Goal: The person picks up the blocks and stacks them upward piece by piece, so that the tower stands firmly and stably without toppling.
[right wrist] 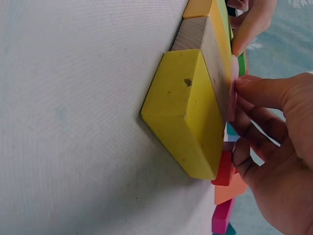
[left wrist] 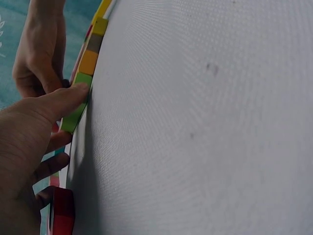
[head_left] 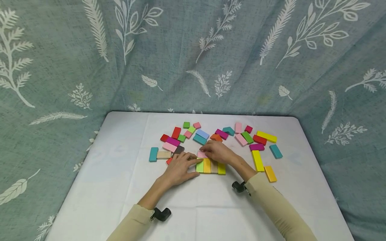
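Note:
A row of blocks lies side by side on the table: light green (head_left: 200,167), orange (head_left: 206,166), plain wood (head_left: 214,166) and yellow (right wrist: 186,112). My left hand (head_left: 181,168) is at the row's left end, with thumb and forefinger on the light green block. Behind the row is a pink block (head_left: 201,154), lying along its far edge. My right hand (head_left: 219,152) pinches this pink block between thumb and fingers; the fingertips are partly hidden. Next to the left hand's outer fingers is a red block (left wrist: 62,210).
Loose coloured blocks lie behind and to both sides, among them a teal block (head_left: 153,154) at left and a long yellow block (head_left: 257,161) at right. An orange triangular block (head_left: 216,137) lies just beyond the right hand. White cloth (head_left: 211,214) covers the table.

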A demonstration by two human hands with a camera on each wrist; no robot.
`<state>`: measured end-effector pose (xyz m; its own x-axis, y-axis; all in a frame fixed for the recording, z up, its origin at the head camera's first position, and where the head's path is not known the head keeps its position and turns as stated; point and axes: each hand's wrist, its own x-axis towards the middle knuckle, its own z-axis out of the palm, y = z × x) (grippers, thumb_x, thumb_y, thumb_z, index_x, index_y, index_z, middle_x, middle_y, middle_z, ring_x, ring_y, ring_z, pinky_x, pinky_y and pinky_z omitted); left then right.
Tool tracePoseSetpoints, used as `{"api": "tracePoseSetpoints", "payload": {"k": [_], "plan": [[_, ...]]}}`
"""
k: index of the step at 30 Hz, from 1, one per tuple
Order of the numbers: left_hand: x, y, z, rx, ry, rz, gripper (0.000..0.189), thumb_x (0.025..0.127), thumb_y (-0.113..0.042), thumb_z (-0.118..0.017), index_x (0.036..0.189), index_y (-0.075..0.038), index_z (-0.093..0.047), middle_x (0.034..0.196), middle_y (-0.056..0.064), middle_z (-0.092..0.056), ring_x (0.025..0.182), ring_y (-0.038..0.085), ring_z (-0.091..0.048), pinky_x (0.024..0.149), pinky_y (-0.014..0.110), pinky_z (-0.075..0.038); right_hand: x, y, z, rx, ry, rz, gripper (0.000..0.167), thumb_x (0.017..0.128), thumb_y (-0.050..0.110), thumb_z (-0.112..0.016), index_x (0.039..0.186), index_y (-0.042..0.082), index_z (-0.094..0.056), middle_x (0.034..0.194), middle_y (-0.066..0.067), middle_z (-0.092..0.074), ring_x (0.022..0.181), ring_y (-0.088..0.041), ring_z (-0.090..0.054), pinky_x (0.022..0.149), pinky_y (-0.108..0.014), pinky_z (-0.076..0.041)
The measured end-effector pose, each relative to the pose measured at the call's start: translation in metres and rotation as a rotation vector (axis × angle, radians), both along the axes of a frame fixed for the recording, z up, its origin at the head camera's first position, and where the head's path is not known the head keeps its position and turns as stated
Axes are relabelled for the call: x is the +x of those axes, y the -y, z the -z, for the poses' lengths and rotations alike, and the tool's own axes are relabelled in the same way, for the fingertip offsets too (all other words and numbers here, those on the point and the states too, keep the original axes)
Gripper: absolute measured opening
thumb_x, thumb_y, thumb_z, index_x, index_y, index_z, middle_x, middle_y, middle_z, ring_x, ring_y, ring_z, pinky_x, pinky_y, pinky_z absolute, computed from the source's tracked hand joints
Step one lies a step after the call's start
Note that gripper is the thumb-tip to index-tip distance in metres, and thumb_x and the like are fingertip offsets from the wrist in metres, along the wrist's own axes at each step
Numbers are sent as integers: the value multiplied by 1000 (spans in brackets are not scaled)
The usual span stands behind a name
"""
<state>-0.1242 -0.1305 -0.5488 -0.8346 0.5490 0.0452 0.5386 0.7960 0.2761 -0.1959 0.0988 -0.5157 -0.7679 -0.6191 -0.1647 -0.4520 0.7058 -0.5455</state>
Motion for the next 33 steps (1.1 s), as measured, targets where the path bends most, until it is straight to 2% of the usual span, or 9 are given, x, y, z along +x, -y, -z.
{"api": "tracePoseSetpoints", "payload": {"k": [13,17,21,27,30,33], "plan": [[0,-1,2,-3,0,-1,63,86,-58,-72,143,-36,-57,134,-2,-59,126,22,-48,97,43,-37,2,0,1,-2,-7,13,32,99,24,-65,130,21,-69,121,4,-65,111,-13,-57,99,-34,-49],[-1,-1,2,5,-13,0,62,86,-57,-73,142,-35,-58,133,-3,-59,123,21,-49,95,43,-37,1,-10,-6,-69,6,48,31,99,22,-65,130,19,-69,124,1,-64,111,-17,-58,97,-38,-51],[0,-1,2,29,-19,-6,62,85,-55,-75,141,-35,-59,137,-1,-55,126,22,-48,96,43,-37,-5,-37,-13,-99,-13,170,34,97,19,-68,130,17,-69,125,-3,-64,109,-22,-59,92,-41,-53],[0,-2,2,49,-33,-12,63,83,-52,-78,141,-35,-59,151,0,-45,129,23,-47,93,42,-37,-19,-88,-12,-2,-98,417,34,95,20,-71,128,13,-69,119,-8,-62,109,-28,-57,92,-46,-53],[1,-2,3,48,-32,-7,63,84,-52,-77,142,-35,-58,153,-1,-43,129,23,-46,94,42,-37,-24,-105,-9,48,-64,520,38,95,23,-71,130,10,-66,120,-11,-61,109,-29,-55,93,-46,-53],[1,-2,4,39,-19,-6,64,85,-53,-76,143,-36,-57,154,-2,-43,132,22,-45,96,42,-37,-28,-115,-4,87,-6,568,42,95,24,-71,133,9,-63,121,-13,-60,109,-30,-53,94,-45,-53]]}}
